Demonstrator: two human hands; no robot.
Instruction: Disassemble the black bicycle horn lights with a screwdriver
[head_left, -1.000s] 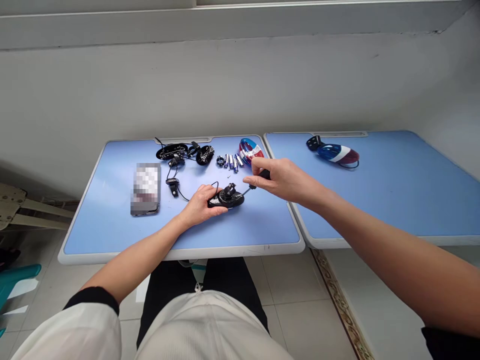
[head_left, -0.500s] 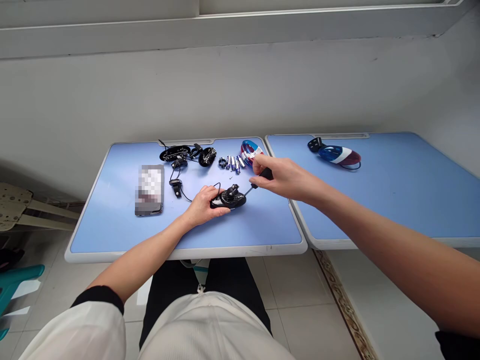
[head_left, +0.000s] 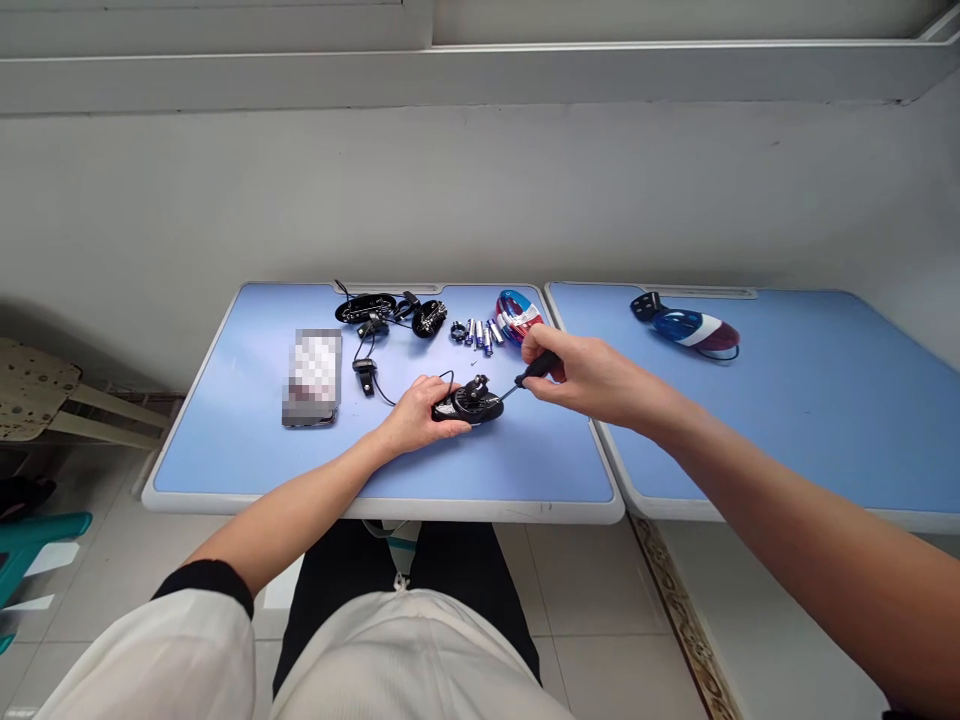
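My left hand (head_left: 421, 414) grips the left end of a black oval plastic housing (head_left: 489, 409) with a clamp bracket on top, holding it down on the blue table. In my right hand (head_left: 564, 368) is a screwdriver (head_left: 538, 368) with a black handle. Its metal shaft slants down to the left, and the tip meets the right end of the housing; the exact contact point is too small to make out. A black cable loops from the housing behind my left fingers. A tiny screw (head_left: 474, 363) lies on the table behind the housing.
Several batteries (head_left: 480, 335), a black ring clamp (head_left: 458, 331) and a red, white and blue shell (head_left: 516, 314) lie behind. Black housings (head_left: 365, 307) and a wired button (head_left: 364, 373) sit left, near a phone (head_left: 312, 380). Another coloured bike horn (head_left: 694, 330) rests on the right table (head_left: 810, 410).
The view has shifted slightly, so the tables sit a little further right and lower. Both hands keep their holds; the screwdriver stays at the housing's right end.
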